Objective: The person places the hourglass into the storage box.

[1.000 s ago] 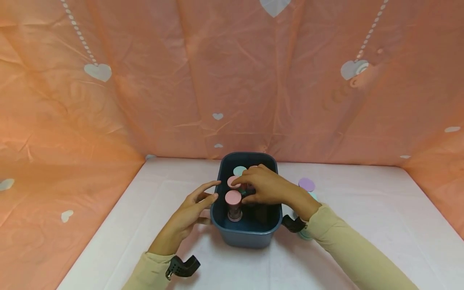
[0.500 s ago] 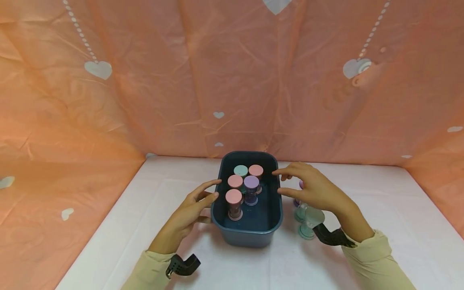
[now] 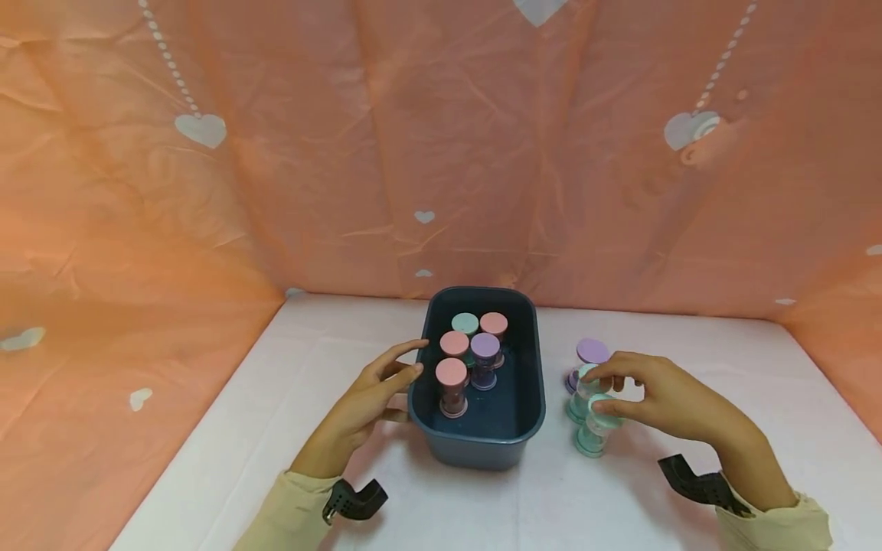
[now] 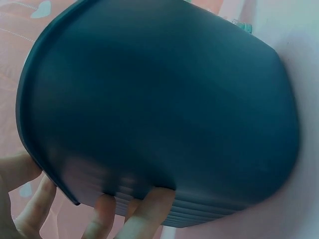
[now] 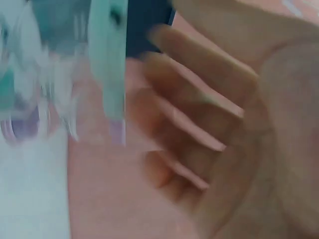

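Note:
My left hand (image 3: 368, 402) rests its fingertips against the side of a dark blue plastic bin (image 3: 475, 453), touching its wall and rim in the left wrist view. Inside the bin stand several sand timers: pink-capped ones such as the front timer (image 3: 452, 375), a purple-capped timer (image 3: 485, 348) and a teal-capped timer (image 3: 465, 324). To the bin's right, my right hand (image 3: 664, 398) reaches over a teal sand timer (image 3: 596, 428), thumb right at its cap, fingers spread around. The right wrist view is blurred, with a gap between the fingers and the teal cap (image 5: 107, 59).
Behind the front teal timer stand another teal timer (image 3: 582, 394) and a purple-capped timer (image 3: 592, 352). A white cloth covers the table (image 3: 344, 325). An orange sheet with white hearts (image 3: 468, 153) hangs close behind the bin.
My right hand has come out of the bin, leaving the purple-capped timer standing inside, and moved right to the teal timers. The left hand keeps its place at the bin.

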A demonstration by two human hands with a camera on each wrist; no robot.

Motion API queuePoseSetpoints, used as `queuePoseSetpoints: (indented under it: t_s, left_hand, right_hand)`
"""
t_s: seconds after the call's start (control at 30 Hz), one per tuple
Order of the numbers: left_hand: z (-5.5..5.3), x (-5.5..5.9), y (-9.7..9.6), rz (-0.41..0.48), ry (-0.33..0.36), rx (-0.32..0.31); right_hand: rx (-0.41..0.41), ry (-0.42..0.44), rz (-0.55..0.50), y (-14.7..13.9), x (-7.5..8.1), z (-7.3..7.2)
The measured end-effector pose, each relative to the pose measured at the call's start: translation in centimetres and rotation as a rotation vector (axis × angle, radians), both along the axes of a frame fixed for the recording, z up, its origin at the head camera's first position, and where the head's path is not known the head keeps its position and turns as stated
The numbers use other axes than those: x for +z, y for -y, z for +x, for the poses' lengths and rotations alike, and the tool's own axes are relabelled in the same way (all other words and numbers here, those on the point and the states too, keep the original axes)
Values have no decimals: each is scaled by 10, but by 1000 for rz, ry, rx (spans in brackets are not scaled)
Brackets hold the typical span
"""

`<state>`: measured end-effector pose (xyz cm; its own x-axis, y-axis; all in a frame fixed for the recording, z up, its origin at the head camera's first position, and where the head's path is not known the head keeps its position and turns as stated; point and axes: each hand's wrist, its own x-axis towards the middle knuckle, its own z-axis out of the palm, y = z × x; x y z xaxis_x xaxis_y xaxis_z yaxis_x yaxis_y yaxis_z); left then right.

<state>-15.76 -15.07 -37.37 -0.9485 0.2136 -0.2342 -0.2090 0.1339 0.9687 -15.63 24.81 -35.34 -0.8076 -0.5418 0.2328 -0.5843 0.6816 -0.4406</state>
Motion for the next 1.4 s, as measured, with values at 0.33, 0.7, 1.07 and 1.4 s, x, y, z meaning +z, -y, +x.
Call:
queuePoseSetpoints:
  t_s: [0.33, 0.7, 1.07, 1.4]
  left_hand:
    - [1, -1, -1, 9, 6, 19]
    - [0, -4, -2, 21, 22, 19]
    - [0, -2, -2, 7, 13, 16]
    - [0, 0, -3, 3, 5, 17]
  right_hand:
    - [98, 191, 73, -20, 4, 4]
    - [118, 250, 115, -14, 2, 2]
    - [121, 206, 95, -12, 1, 0]
    - [94, 229, 86, -13, 4, 1]
